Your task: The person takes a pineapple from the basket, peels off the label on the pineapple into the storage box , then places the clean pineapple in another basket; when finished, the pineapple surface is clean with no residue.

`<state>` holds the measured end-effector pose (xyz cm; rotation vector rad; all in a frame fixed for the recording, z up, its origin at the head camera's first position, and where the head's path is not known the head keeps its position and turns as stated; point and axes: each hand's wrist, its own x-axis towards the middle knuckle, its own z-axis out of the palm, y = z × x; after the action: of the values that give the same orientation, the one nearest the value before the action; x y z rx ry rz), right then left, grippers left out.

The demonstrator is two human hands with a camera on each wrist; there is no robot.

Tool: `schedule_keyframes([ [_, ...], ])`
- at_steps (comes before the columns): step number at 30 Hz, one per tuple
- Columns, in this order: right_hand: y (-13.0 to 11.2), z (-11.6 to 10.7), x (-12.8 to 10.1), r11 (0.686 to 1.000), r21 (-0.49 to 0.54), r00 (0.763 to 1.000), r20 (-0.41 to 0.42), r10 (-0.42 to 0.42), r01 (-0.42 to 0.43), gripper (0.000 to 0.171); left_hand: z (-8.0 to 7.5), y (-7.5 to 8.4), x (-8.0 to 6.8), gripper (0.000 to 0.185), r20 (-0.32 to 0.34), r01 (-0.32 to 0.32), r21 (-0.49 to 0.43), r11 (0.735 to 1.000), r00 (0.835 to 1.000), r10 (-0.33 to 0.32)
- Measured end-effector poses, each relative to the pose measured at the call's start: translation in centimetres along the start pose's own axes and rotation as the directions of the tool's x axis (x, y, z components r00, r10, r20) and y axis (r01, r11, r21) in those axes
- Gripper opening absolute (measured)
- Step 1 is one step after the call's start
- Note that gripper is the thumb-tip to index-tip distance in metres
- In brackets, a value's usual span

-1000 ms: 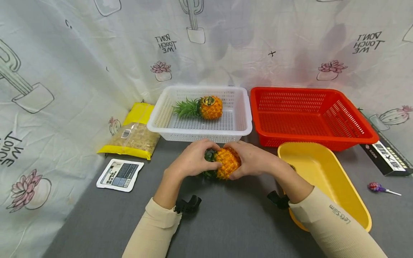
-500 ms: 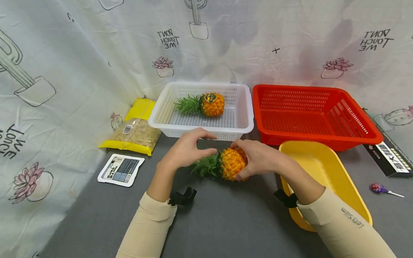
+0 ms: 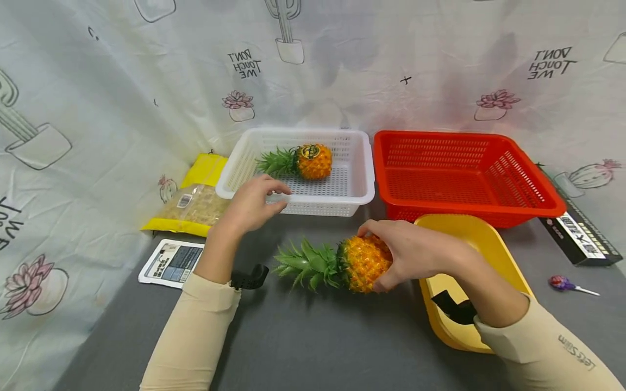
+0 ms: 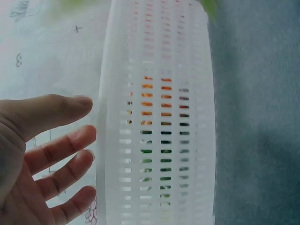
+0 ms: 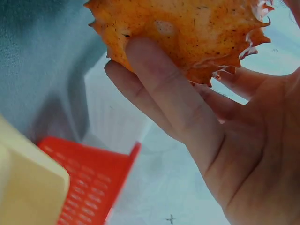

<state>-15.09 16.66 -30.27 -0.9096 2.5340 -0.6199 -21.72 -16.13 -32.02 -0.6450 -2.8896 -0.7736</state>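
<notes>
— Where is there open room on the grey desk (image 3: 342,336)?
— Along its near edge, in front of the plastic pineapple (image 3: 342,263).
— What blocks the far edge?
— The white slotted plastic basket (image 3: 364,187) and the red slotted plastic basket (image 3: 469,168), side by side; the yellow plastic tub (image 3: 481,239) crowds the right.

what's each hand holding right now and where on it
The right hand grips the orange pineapple with green leaves around its body, at the base end. The left hand holds nothing, open beside the white slotted plastic basket.
</notes>
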Motion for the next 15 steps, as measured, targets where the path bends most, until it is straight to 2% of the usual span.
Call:
schedule_keyframes([
  [9, -0.1, -1.8, -2.7, 1.000, -0.018, 0.999, -0.029, -0.018, 0.017, 0.075, -0.9, -1.8, 0.3, 0.022, 0.061, 0.007, 0.153, 0.988, 0.998, -0.017],
  [15, 0.5, -3.6, -4.5, 1.000, -0.027, 0.999, -0.046, 0.004, -0.005, 0.073, -2.2, -3.1, 0.0, 0.022, 0.073, 0.025, 0.169, 0.985, 0.997, -0.037],
])
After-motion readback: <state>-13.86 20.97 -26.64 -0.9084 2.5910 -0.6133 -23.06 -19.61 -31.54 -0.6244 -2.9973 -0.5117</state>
